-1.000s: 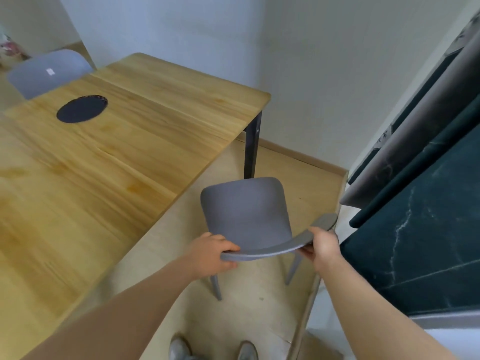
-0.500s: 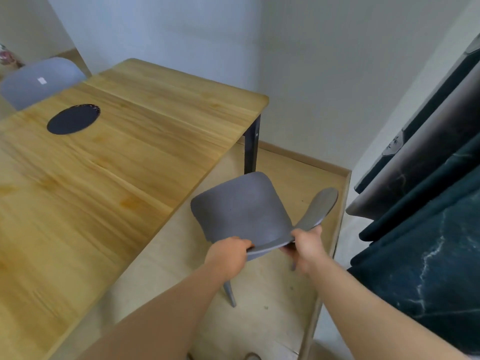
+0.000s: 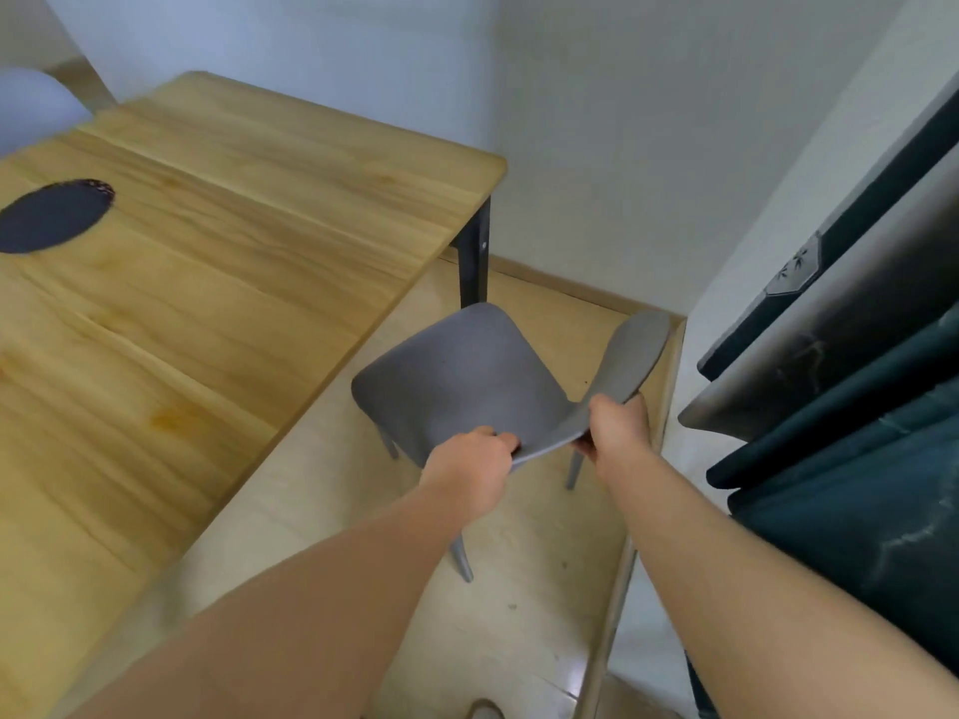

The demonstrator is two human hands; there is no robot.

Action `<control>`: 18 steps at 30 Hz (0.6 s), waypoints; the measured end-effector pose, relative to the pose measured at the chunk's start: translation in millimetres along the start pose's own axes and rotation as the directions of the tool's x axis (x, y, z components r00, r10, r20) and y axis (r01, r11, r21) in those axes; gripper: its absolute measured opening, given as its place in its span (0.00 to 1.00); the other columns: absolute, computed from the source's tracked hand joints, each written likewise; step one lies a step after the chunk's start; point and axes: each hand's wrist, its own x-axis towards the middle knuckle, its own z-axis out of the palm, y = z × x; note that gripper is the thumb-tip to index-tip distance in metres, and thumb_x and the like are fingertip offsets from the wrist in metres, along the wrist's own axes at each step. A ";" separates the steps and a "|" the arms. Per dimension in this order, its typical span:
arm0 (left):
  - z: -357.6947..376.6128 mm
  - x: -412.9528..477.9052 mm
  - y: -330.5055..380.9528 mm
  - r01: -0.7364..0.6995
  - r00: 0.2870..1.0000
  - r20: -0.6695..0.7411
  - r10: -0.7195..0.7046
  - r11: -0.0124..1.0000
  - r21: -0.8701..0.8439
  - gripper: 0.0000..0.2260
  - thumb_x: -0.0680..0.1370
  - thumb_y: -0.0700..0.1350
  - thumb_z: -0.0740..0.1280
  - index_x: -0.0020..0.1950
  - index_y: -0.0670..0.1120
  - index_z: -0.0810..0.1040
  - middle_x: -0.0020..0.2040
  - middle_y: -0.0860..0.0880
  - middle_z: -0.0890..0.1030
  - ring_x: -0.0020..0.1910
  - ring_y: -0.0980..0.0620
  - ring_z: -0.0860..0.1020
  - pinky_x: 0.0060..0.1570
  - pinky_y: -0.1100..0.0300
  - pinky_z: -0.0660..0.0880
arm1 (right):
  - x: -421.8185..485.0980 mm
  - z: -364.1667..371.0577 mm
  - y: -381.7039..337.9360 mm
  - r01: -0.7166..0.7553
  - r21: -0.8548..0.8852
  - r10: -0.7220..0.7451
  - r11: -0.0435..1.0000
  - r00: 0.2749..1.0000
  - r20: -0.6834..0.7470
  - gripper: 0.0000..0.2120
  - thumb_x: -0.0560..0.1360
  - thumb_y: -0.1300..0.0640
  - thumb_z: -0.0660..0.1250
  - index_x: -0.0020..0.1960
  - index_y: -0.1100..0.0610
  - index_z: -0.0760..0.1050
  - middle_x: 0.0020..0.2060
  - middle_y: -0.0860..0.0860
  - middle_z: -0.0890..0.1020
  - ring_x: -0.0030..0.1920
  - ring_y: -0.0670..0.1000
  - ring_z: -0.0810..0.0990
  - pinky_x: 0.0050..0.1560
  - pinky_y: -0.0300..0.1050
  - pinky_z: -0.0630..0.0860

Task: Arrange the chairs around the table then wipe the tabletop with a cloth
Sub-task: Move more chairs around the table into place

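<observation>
Grey plastic, the chair [image 3: 456,376] stands on the pale floor [image 3: 524,589] just beside the long edge of the wooden table [image 3: 249,262], close to its black corner leg [image 3: 473,262], with the seat turned at an angle toward the table and the curved backrest [image 3: 628,355] facing the person. Whether all its legs touch the floor cannot be told. The left hand [image 3: 467,469] grips the nearer end of the backrest's top edge, fingers curled over it; the right hand [image 3: 617,425] grips the same edge further along, fingers wrapped round from behind. On the tabletop, well away from the chair, lies a dark oval mat [image 3: 52,215]. A second, paler chair [image 3: 31,106] shows at the table's far left side, cut by the frame. To the right, dark marbled panels [image 3: 856,433] lean against the white wall [image 3: 597,121]; one carries a small grey plaque [image 3: 794,267] with a leaf-like mark, no letters legible. The tip of a shoe [image 3: 485,710] shows at the bottom edge.
</observation>
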 end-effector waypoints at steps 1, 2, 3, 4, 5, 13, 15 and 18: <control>0.9 0.1 0.2 0.007 1.000 -0.011 -0.007 1.000 -0.007 0.15 0.78 0.38 0.60 0.64 0.46 0.71 0.56 0.43 0.75 0.53 0.40 0.76 0.46 0.51 0.73 | -1.2 6.5 9.5 0.011 -0.025 -0.012 1.000 0.999 -0.041 0.21 0.74 0.66 0.57 0.66 0.57 0.67 0.55 0.57 0.78 0.50 0.60 0.78 0.47 0.57 0.80; 1.6 -0.2 0.7 0.013 1.000 -0.024 -0.013 1.000 -0.013 0.15 0.77 0.38 0.60 0.63 0.46 0.71 0.56 0.43 0.75 0.53 0.40 0.76 0.45 0.52 0.73 | -5.5 13.5 18.9 0.018 -0.044 -0.021 0.999 0.997 -0.078 0.20 0.73 0.65 0.58 0.65 0.58 0.69 0.55 0.58 0.79 0.51 0.61 0.79 0.50 0.59 0.79; 2.4 -0.4 -0.1 0.010 0.999 -0.035 -0.011 1.000 -0.013 0.14 0.77 0.38 0.60 0.62 0.45 0.72 0.55 0.43 0.75 0.53 0.40 0.76 0.45 0.52 0.73 | -12.8 20.2 25.8 0.020 -0.044 -0.024 0.999 0.994 -0.106 0.19 0.73 0.64 0.58 0.63 0.59 0.70 0.54 0.59 0.80 0.51 0.61 0.79 0.51 0.60 0.78; 3.6 -0.3 -1.4 0.001 0.999 -0.050 -0.002 1.000 -0.026 0.13 0.77 0.39 0.60 0.61 0.45 0.72 0.54 0.43 0.76 0.53 0.41 0.76 0.44 0.52 0.72 | -18.0 24.5 29.5 0.022 -0.039 -0.027 0.999 0.991 -0.127 0.17 0.73 0.64 0.58 0.61 0.60 0.71 0.53 0.59 0.80 0.50 0.62 0.80 0.51 0.61 0.78; 4.3 -1.0 -2.7 -0.011 0.998 -0.070 0.008 0.998 -0.055 0.13 0.77 0.39 0.60 0.61 0.45 0.73 0.54 0.43 0.77 0.52 0.41 0.77 0.44 0.53 0.72 | -20.0 26.4 31.4 0.032 -0.040 -0.037 0.999 0.990 -0.136 0.16 0.73 0.64 0.58 0.60 0.61 0.71 0.53 0.60 0.80 0.50 0.62 0.79 0.52 0.61 0.78; 13.5 -0.6 -26.0 -0.079 0.994 -0.105 0.044 0.932 -0.354 0.17 0.78 0.37 0.59 0.66 0.45 0.73 0.59 0.45 0.78 0.58 0.46 0.76 0.55 0.58 0.70 | 4.5 4.4 -0.5 0.078 -0.115 -0.088 0.990 0.992 -0.086 0.16 0.74 0.66 0.56 0.61 0.61 0.70 0.53 0.57 0.78 0.50 0.60 0.79 0.47 0.56 0.80; 15.7 2.7 -23.4 -0.035 0.997 -0.074 0.006 0.913 -0.407 0.17 0.78 0.36 0.59 0.66 0.44 0.73 0.60 0.44 0.78 0.59 0.45 0.76 0.55 0.59 0.69 | 11.0 -3.6 -12.1 0.060 -0.078 -0.065 0.995 0.995 -0.071 0.13 0.75 0.68 0.56 0.58 0.59 0.70 0.52 0.56 0.77 0.49 0.59 0.78 0.42 0.52 0.80; 15.5 10.8 -15.8 0.030 0.997 -0.056 -0.061 0.900 -0.435 0.18 0.77 0.35 0.59 0.66 0.43 0.73 0.61 0.42 0.76 0.60 0.44 0.74 0.56 0.58 0.68 | 13.9 -5.2 -16.7 0.043 -0.053 -0.046 0.998 0.997 -0.060 0.12 0.76 0.68 0.55 0.55 0.56 0.68 0.52 0.55 0.75 0.50 0.59 0.77 0.40 0.51 0.78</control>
